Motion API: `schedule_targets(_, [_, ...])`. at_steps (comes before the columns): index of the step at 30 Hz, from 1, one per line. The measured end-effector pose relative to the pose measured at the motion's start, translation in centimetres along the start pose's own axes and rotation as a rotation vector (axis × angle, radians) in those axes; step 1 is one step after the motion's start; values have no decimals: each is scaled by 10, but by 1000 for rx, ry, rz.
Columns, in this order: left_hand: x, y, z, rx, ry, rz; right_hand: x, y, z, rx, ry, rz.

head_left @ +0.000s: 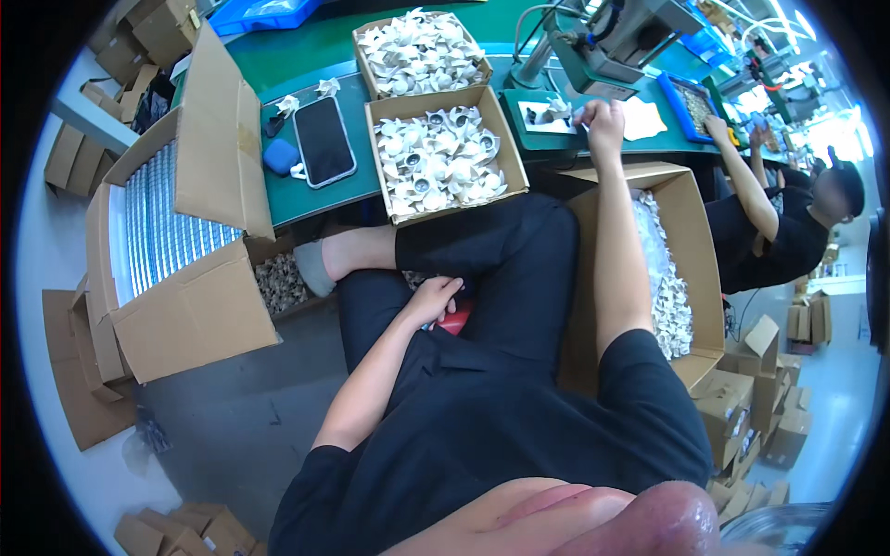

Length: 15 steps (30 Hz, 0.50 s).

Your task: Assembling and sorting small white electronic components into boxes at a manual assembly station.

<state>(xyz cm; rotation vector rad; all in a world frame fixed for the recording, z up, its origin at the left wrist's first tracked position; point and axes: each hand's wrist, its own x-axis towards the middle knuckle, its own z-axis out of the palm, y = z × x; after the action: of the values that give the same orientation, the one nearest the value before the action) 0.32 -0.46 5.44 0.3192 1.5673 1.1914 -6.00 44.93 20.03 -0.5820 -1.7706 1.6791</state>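
My right hand (603,122) is reached out to the bench press (607,69), its fingers closed just below the press head. What they hold, if anything, is hidden. Beside it, a white finned impeller (558,110) sits on the small plate of the press base. My left hand (436,301) rests in my lap with curled fingers, over a red thing (457,320) that shows only in part; its grip is too small to make out. Before me, two open cardboard boxes (394,219) hold many white impellers (436,157).
A phone (324,141) and a blue case (280,157) lie on the green bench. A carton (190,306) of silvery rods stands left; another carton (702,241) with white parts stands by my right arm. A co-worker (779,213) sits at right near a blue tray (691,104).
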Motion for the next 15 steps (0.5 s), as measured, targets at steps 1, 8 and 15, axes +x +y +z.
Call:
schedule_targets(1, [-2,0,0,8,4,-8,-16,0,7,-1,9,-1])
schedule_targets(8, [3,1,2,1,-3,-17,-75,-42,68,-727,93,-765])
schedule_targets(15, [2,-3,5,-13,5,-24,-93,-45,77,-518,249,-678])
